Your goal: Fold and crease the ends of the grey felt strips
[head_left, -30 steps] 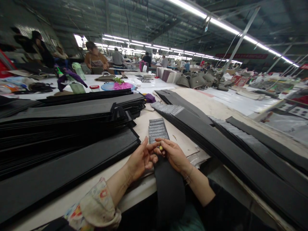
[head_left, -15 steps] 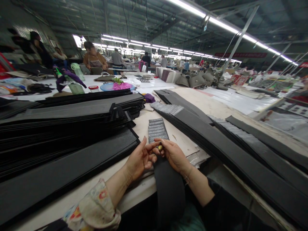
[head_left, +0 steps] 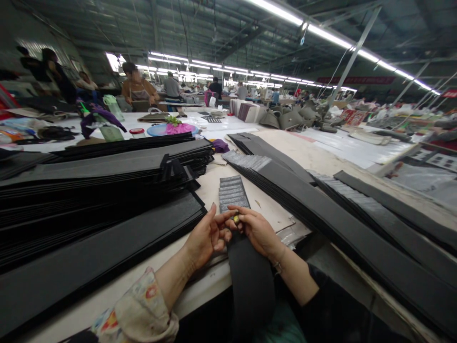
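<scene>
My left hand (head_left: 209, 236) and my right hand (head_left: 254, 227) meet at the near edge of the worktable (head_left: 307, 155). Both pinch the top end of a long black strip (head_left: 250, 281) that hangs off the table toward my lap. A small yellowish object (head_left: 236, 219) shows between my right fingers and thumb; I cannot make out what it is. Just beyond the hands lies a fanned row of grey strip ends (head_left: 232, 193).
Tall stacks of black strips (head_left: 96, 190) fill the left; more long strips (head_left: 321, 205) run along the right. A blue basin with pink material (head_left: 173, 127) stands farther back. Other people work at distant tables, one in a brown top (head_left: 137, 88).
My hands stay together on the strip; the view has shifted slightly, nothing else has visibly moved.
</scene>
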{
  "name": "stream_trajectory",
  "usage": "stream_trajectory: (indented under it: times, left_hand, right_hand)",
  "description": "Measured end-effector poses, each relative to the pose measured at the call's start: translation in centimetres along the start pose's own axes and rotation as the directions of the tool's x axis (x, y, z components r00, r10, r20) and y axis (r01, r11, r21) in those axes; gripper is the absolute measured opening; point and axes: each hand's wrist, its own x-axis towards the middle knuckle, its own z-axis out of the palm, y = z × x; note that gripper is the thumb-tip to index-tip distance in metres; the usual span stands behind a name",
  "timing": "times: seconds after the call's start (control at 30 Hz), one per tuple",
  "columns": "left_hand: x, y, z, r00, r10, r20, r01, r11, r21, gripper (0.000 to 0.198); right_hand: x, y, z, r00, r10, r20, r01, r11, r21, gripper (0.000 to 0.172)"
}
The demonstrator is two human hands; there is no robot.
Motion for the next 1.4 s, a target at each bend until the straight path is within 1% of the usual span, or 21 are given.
stream_trajectory:
  times: [0.07, 0.2, 0.3, 0.47, 0.6, 0.67, 0.73, 0.8, 0.9, 1.03, 1.13, 1.3, 1.4]
  left_hand:
    - [0.0, -0.1, 0.0, 1.0, 0.008, 0.0, -0.008, 1.0, 0.015, 0.051]
    - [0.1, -0.3, -0.1, 0.999, 0.04, -0.005, -0.04, 0.998, 0.056, 0.05]
    - [0.0, -0.2, -0.1, 0.999, 0.038, -0.019, -0.037, 0.998, 0.052, 0.05]
    - [0.0, 0.0, 0.0, 1.0, 0.016, -0.012, -0.016, 1.0, 0.016, 0.052]
    - [0.1, 0.0, -0.3, 1.0, 0.028, -0.015, -0.027, 0.999, 0.017, 0.053]
    - [0.1, 0.0, -0.5, 0.998, 0.063, -0.032, -0.061, 0.997, 0.048, 0.053]
    - [0.1, 0.1, -0.6, 0.991, 0.123, -0.061, -0.116, 0.988, 0.101, 0.052]
    - [0.0, 0.3, -0.6, 0.979, 0.181, -0.09, -0.164, 0.973, 0.162, 0.052]
    - [0.0, 0.3, -0.6, 0.965, 0.237, -0.116, -0.203, 0.947, 0.247, 0.055]
    - [0.1, 0.0, -1.1, 0.953, 0.282, -0.107, -0.223, 0.897, 0.383, 0.058]
    - [0.2, -0.2, -1.4, 0.943, 0.32, -0.088, -0.238, 0.835, 0.496, 0.058]
    - [0.0, -0.2, -1.1, 0.919, 0.39, -0.065, -0.253, 0.707, 0.66, 0.06]
    - [-0.1, -0.2, -1.1, 0.9, 0.436, -0.001, -0.291, 0.602, 0.744, 0.057]
  right_hand:
    - [0.1, 0.0, 0.0, 1.0, 0.002, 0.008, -0.002, 1.0, 0.016, 0.033]
    - [0.2, 0.3, -0.2, 1.0, -0.019, 0.012, 0.019, 0.999, -0.043, 0.032]
    - [0.1, 0.3, -0.2, 0.999, -0.022, 0.026, 0.023, 0.998, -0.056, 0.031]
    - [0.0, 0.1, -0.1, 1.0, -0.003, 0.01, 0.003, 0.999, -0.034, 0.033]
    - [0.1, 0.2, 0.0, 1.0, -0.002, -0.02, 0.002, 1.0, 0.004, 0.034]
    - [0.2, 0.2, 0.2, 0.999, -0.002, -0.048, 0.003, 1.0, 0.019, 0.029]
    - [0.3, 0.3, 0.3, 0.997, 0.002, -0.079, -0.001, 1.0, 0.011, 0.023]
    - [0.4, 0.4, 0.3, 0.996, 0.004, -0.086, -0.006, 1.0, -0.018, 0.023]
    - [0.4, 0.5, 0.2, 0.998, 0.001, -0.059, -0.005, 0.998, -0.068, 0.024]
    - [0.4, 0.5, 0.1, 0.999, 0.007, -0.034, -0.01, 0.996, -0.091, 0.026]
    - [0.5, 0.3, 0.2, 1.0, 0.015, -0.021, -0.017, 0.996, -0.092, 0.026]
    - [0.5, 0.1, 0.1, 0.999, 0.053, -0.007, -0.053, 0.996, -0.077, 0.025]
    - [0.5, -0.1, 0.1, 0.996, 0.084, -0.003, -0.084, 0.995, -0.057, 0.025]
